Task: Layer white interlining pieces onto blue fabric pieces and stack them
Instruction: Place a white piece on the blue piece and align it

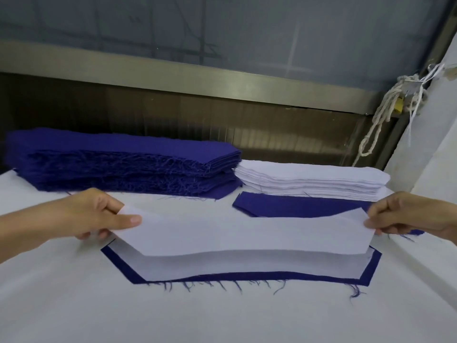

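A white interlining piece (222, 233) hangs just above the table, held at both ends. My left hand (96, 214) pinches its left end, thumb on top. My right hand (405, 214) pinches its right end. Under it lies a blue fabric piece (247, 278) with frayed threads along its near edge, and another white piece (222, 266) lies on that blue one. A second blue piece (296, 206) lies flat farther back. Behind stand a tall stack of blue pieces (118, 162) at the left and a stack of white interlining (311, 181) at the right.
The work surface is a white-covered table (222, 318). A metal rail (197, 80) runs along the back above a dark panel. A knotted white rope (385, 110) hangs at the back right beside a pale wall (425, 149).
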Demonstrator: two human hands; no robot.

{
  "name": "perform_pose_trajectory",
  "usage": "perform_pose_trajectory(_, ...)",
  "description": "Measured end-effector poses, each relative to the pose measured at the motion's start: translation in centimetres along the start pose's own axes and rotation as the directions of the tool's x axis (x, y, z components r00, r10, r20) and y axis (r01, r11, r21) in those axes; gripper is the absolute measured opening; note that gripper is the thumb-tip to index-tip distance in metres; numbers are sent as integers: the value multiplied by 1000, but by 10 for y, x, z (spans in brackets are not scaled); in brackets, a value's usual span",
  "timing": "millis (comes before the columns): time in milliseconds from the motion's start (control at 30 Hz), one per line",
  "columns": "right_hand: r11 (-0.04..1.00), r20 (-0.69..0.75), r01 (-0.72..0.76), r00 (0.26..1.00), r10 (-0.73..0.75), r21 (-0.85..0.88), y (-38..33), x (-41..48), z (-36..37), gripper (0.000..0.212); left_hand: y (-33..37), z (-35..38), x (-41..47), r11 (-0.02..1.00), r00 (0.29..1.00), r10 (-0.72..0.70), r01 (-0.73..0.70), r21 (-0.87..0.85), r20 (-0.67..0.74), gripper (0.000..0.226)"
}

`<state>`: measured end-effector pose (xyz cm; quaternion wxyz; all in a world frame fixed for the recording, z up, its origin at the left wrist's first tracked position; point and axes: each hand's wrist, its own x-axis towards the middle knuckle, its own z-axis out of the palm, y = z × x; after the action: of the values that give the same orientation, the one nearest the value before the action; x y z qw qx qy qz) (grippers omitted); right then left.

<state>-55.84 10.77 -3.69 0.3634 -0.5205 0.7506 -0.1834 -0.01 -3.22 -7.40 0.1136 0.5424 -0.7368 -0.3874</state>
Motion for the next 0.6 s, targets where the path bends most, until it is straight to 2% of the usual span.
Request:
perform_pose_trajectory(133,997,104,-4,995,12,-75,5,1,3,20,-17,8,0,998,997,65,-64,14,-45,87)
perform_pose_trajectory(233,995,127,-4,992,16,-96,10,4,3,21,-22,14,1,996,993,94,-94,7,-72,88)
perform_pose_trajectory(433,990,181,19,983,7,-141,23,14,0,41,-22,21,-1,993,989,86,-76,91,-116,65)
perform_pose_trajectory(600,986,173,15,985,14,-164,33,23,-1,52,-23,25,0,990,985,90,-72,123,-149,72)
